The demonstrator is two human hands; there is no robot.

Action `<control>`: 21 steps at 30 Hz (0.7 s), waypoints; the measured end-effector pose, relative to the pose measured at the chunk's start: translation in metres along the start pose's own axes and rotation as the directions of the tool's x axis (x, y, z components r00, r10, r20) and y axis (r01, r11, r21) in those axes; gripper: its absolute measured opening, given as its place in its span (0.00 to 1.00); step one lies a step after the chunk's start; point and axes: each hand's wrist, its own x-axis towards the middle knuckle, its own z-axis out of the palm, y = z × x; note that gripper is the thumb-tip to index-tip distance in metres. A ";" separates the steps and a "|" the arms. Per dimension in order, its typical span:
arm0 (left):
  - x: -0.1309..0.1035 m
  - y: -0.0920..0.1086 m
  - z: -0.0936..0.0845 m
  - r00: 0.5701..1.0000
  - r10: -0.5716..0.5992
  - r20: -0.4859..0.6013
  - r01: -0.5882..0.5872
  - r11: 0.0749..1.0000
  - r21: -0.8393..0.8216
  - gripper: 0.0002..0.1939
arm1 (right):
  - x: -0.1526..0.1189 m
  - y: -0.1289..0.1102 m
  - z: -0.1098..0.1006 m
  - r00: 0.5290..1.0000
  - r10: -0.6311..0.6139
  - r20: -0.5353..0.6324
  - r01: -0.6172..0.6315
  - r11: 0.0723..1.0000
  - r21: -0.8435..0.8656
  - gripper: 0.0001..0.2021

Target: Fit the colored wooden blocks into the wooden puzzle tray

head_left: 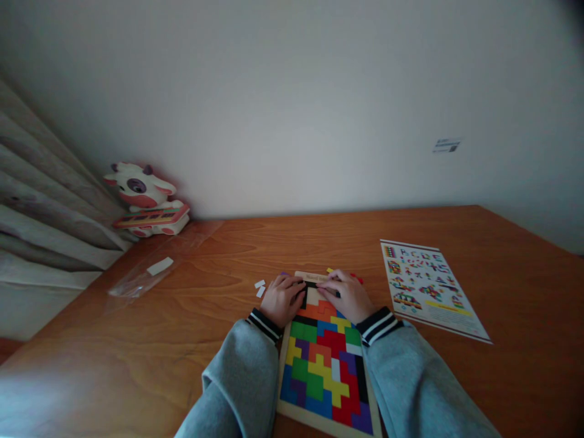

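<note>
A wooden puzzle board [285,406] lies on the table, filled over most of its area with colourful block-shaped pieces. At its far end a black puzzle piece [311,284] shows between my hands. My left hand [280,299] rests at the far left corner, its fingers bent and pressed on the black piece's left part. From the right, my right hand [350,298] reaches over the far corner, thumb and fingers drawn together at the black piece's right part. Bare wood [313,297] shows just below that piece. My fingers partly cover the board's far edge.
Small white pieces [260,288] lie left of the board. Yellow [330,270] and red [357,278] pieces peek out behind my right hand. A printed pattern sheet [429,286] lies at right. Back left are a clear plastic bag [132,286] and a cow keyboard toy [148,201] by the curtain.
</note>
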 end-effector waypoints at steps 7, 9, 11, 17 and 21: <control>0.000 0.001 -0.004 1.000 0.018 0.016 -0.018 1.000 0.007 0.13 | 0.006 0.019 -0.027 0.997 0.072 -0.032 -0.066 0.986 0.154 0.13; 0.001 0.001 -0.005 1.000 0.021 0.011 -0.021 1.000 0.000 0.12 | 0.003 0.035 -0.041 0.991 0.135 0.023 -0.137 0.979 0.153 0.13; 0.001 0.002 -0.005 1.000 0.024 0.002 -0.024 1.000 -0.004 0.11 | -0.003 0.051 -0.053 0.971 0.189 0.144 -0.214 0.959 0.184 0.16; -0.001 0.000 -0.003 1.000 0.013 -0.004 -0.013 1.000 -0.003 0.11 | -0.016 0.081 -0.060 0.941 0.284 0.184 -0.317 0.930 0.187 0.22; -0.002 -0.002 -0.001 1.000 0.012 0.006 -0.012 1.000 -0.010 0.11 | -0.015 0.086 -0.053 0.951 0.303 0.063 -0.309 0.941 0.138 0.23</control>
